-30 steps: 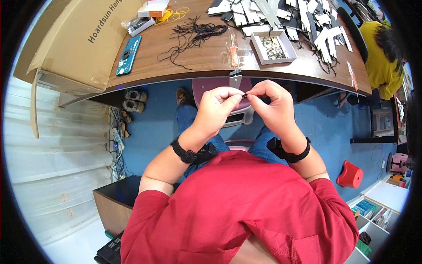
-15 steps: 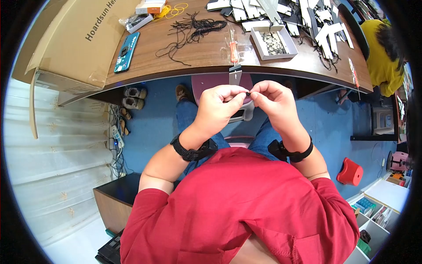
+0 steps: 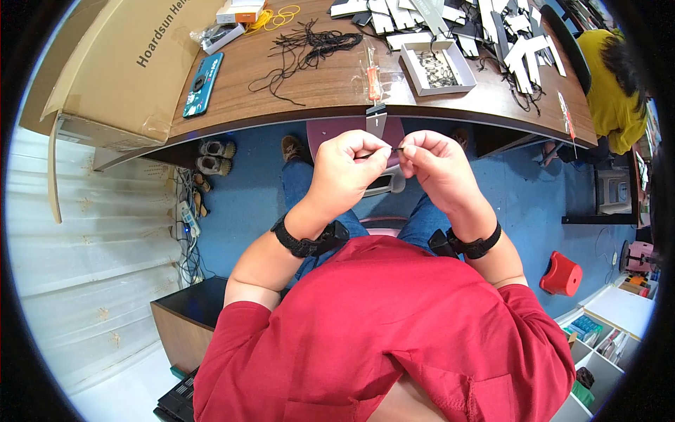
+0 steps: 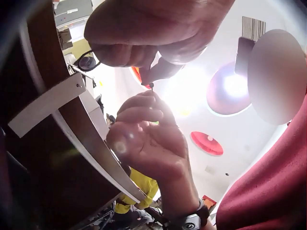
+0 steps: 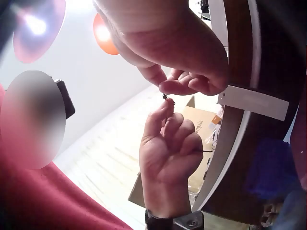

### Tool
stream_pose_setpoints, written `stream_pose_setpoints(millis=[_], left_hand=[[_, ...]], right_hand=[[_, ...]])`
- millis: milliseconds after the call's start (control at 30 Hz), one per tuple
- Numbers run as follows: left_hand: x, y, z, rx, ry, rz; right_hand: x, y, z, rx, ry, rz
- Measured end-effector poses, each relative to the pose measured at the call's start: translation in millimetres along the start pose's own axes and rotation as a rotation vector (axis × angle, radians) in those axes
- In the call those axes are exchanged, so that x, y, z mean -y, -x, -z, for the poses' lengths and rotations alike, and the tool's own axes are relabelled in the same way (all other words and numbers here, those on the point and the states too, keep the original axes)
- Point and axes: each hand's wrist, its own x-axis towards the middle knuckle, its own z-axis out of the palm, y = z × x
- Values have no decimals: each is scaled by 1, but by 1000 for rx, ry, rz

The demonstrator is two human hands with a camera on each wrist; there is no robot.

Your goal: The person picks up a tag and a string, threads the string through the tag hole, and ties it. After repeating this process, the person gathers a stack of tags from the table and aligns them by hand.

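Observation:
Both hands meet in front of the table edge. The left hand [image 3: 342, 172] pinches a thin black cord; in the right wrist view a cord end [image 5: 207, 151] sticks out beside that hand's curled fingers. The right hand [image 3: 444, 171] pinches the other side of a small dark piece [image 5: 165, 96] between the two sets of fingertips. Its exact shape is too small to tell. A grey-white strip [image 3: 376, 124] juts over the table edge just beyond the hands.
On the table [image 3: 232, 105] lie black cords [image 3: 316, 43], a white box of small parts [image 3: 450, 74], a pile of white and black strips [image 3: 422, 14], a phone [image 3: 204, 84] and a carton [image 3: 126, 70]. A person in yellow [image 3: 598, 91] is at the right.
The fingertips have drawn slightly apart, and a short dark length now shows between them. The right hand's fingers have shifted their pinch and look a little more spread.

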Motion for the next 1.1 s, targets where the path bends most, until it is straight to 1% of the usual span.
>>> stream_pose_setpoints(millis=[67,100,133,167,233,267,367,400,467,500,567,667,800,900,933,967,1033,1100], left_hand=[[6,-3,0,17,102,17],[5,-3,3,30,129,57],[5,-3,6,44,156,96],[4,-4,7,60,183,136],[3,-4,3,69,188,129],[1,-4,2,75,190,126],[-8,-4,4,143,236,203],[-8,-4,4,142,216,212],[-6,-3,6,137,174,232],[-6,-2,5,125,106,179],[-5,1,1,103,-26,72],[-5,1,2,137,-23,113],[-5,-1,3,162,91,130],[-6,-5,1,151,253,178],[-12,-5,-2,131,323,210],[-16,-6,-2,112,390,238],[-9,-7,2,77,429,270],[-8,-9,3,52,449,285]], right_hand=[[4,0,-2,-57,130,85],[7,1,-3,-84,195,126],[11,0,-3,-83,142,128],[12,0,-3,-33,265,174],[14,3,-2,63,510,264],[20,4,-9,79,735,359],[21,2,-11,14,973,463],[21,0,-9,23,1067,579],[23,0,-11,34,1068,584],[24,1,-12,37,1068,586],[25,3,-11,20,1045,498],[23,4,-9,-2,977,392],[20,7,-2,15,815,268],[18,0,6,61,341,76],[20,-1,2,84,266,125],[21,-1,-2,91,216,112],[20,2,-10,104,114,83],[15,1,-11,44,170,79]])
